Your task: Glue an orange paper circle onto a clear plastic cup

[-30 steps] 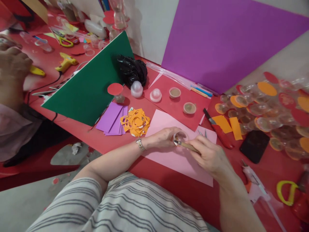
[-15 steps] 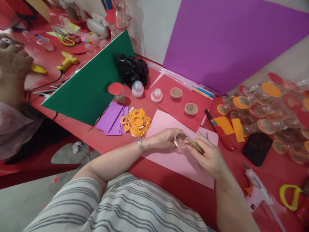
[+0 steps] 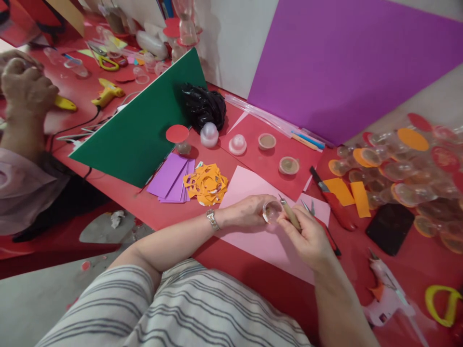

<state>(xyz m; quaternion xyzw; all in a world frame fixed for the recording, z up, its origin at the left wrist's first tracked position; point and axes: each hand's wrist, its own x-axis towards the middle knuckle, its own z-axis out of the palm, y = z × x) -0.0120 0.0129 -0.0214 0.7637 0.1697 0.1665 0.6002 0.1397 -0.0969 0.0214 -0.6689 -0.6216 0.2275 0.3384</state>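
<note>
Over a pink sheet of paper (image 3: pixel 249 241), my left hand (image 3: pixel 249 212) is closed around a small clear plastic cup (image 3: pixel 271 212), its open mouth tilted up. My right hand (image 3: pixel 307 236) grips a wooden-handled awl (image 3: pixel 291 214) with a thin metal tip. That tip points up and away, just above the cup's rim and apart from it. My right thumb and fingertips are close against the cup's side; whether they press on it I cannot tell. Scissors (image 3: pixel 311 209) lie partly behind my right hand.
Two sand-filled cups (image 3: pixel 266 141) and a domed clear piece (image 3: pixel 238 144) sit on red card. Orange scraps (image 3: pixel 208 184) and purple cards (image 3: pixel 170 180) lie left. Right are a box cutter (image 3: pixel 334 205), glue gun (image 3: pixel 388 289) and stacked cups (image 3: pixel 405 173). Another person's hands (image 3: pixel 29 86) work beyond a green board (image 3: pixel 144 125).
The awl has swung more upright, its tip lifting from the cup's mouth to above the rim. My right hand has shifted slightly left, and the view has moved a little.
</note>
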